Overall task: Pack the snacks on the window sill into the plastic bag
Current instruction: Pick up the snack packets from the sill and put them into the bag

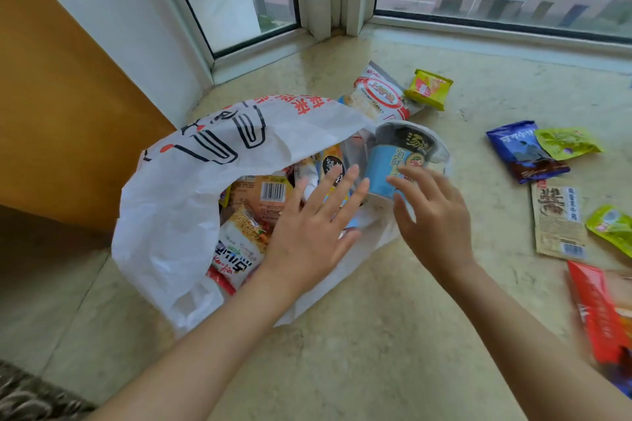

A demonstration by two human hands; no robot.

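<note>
A white plastic bag (pixel 178 195) with red and black print lies open on the marble window sill (pixel 376 335). Several snack packets, among them an orange noodle pack (pixel 260 191), lie inside it. A blue noodle cup (pixel 396 161) with a black lid lies tilted at the bag's mouth. My left hand (pixel 314 225) hovers flat over the opening, fingers spread, holding nothing. My right hand (pixel 434 215) is just right of the cup, fingers apart; its fingertips are at the cup's side without gripping it.
Loose snacks lie on the sill: a white shrimp-flakes bag (pixel 379 96), a yellow packet (pixel 429 89), a dark blue pack (pixel 523 154), green packets (pixel 567 143), a tan pouch (pixel 557 222), a red pack (pixel 598 314). An orange panel (pixel 61 106) stands left; windows run behind.
</note>
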